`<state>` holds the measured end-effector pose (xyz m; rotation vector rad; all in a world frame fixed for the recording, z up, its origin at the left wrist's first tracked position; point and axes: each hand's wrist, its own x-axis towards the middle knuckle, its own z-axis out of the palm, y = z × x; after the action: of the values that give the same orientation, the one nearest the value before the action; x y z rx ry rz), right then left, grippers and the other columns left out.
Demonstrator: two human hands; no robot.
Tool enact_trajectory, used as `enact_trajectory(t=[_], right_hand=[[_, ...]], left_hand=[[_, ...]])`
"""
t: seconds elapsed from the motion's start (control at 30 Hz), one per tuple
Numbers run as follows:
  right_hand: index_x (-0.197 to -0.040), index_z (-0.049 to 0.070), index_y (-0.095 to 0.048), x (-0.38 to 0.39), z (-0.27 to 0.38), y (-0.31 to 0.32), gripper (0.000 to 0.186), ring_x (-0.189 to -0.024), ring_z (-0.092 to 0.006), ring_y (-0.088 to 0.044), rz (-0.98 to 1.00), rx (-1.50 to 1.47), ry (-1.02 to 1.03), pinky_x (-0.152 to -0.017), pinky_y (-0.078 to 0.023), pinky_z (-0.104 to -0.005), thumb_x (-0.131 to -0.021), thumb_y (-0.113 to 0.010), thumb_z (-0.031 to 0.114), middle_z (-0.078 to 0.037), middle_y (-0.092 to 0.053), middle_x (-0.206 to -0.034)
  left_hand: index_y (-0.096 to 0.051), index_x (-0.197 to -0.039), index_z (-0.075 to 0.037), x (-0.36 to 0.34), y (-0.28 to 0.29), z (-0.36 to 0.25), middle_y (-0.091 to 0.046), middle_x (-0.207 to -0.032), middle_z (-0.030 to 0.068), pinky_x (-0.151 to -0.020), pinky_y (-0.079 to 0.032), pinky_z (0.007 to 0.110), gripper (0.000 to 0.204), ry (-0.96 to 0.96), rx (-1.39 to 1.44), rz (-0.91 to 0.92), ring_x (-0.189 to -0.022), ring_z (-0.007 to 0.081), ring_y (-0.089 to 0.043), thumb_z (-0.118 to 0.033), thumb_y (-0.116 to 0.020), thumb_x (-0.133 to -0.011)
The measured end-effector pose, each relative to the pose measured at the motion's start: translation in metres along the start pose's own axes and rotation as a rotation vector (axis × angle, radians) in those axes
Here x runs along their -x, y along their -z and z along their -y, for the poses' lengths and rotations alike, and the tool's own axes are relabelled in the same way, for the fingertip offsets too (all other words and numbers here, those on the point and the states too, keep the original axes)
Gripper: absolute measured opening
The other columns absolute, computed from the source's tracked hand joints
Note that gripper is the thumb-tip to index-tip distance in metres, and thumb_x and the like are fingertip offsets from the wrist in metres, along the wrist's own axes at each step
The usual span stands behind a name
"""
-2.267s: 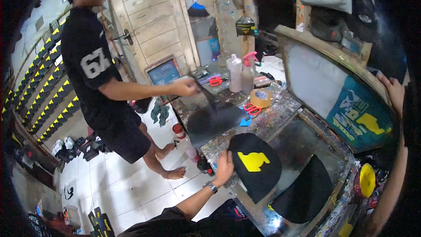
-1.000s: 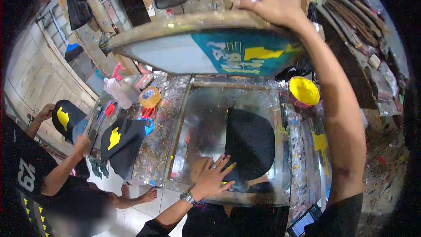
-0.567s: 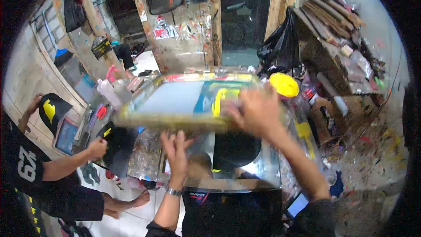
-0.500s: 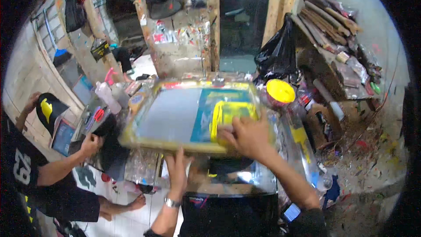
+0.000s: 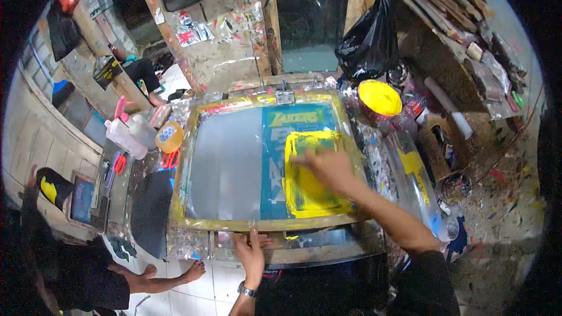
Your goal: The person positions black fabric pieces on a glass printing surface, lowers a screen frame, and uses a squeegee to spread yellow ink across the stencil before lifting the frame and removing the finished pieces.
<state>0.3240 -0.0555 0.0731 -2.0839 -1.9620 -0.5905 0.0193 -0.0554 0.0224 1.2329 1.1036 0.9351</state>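
Observation:
A screen printing frame [image 5: 219, 224] lies over the bench, its mesh grey on the left and teal with stencil lettering on the right. Wet yellow ink [image 5: 316, 206] forms a rough rectangle on the teal side. Over that ink my right hand [image 5: 328, 169] is closed and blurred by motion; whatever it grips is hidden. My left hand [image 5: 252, 250] is below the frame's near edge, its thumb up against the wood and its fingers stretched to the right. A metal hinge clamp [image 5: 285, 98] sits at the frame's far edge.
A bowl of yellow ink [image 5: 379, 98] stands beyond the frame's right corner. Bottles [image 5: 126, 137], a tape roll [image 5: 170, 136] and red-handled scissors [image 5: 170, 159] lie left. Dark fabric [image 5: 153, 213] hangs there. Another person [image 5: 76, 257] holds a black-and-yellow piece [image 5: 54, 188] at far left.
The frame's near edge has come down and the frame looks flatter. My left hand's fingers have turned from pointing up to pointing right. My right hand is still over the yellow ink.

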Motion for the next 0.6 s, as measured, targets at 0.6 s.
enact_trajectory(t=[0.6], right_hand=[[-0.097, 0.011, -0.053, -0.066, -0.069, -0.021, 0.019, -0.066, -0.038, -0.066, 0.084, -0.175, -0.005, -0.052, -0.048, -0.051, -0.093, -0.054, 0.03, -0.017, -0.064, -0.074]], left_hand=[[-0.025, -0.13, 0.004, -0.012, 0.019, -0.005, -0.065, -0.077, 0.0207, -0.052, -0.058, 0.035, 0.049, 0.347, 0.049, 0.179, -0.061, 0.0264, -0.068, -0.024, -0.053, -0.101]])
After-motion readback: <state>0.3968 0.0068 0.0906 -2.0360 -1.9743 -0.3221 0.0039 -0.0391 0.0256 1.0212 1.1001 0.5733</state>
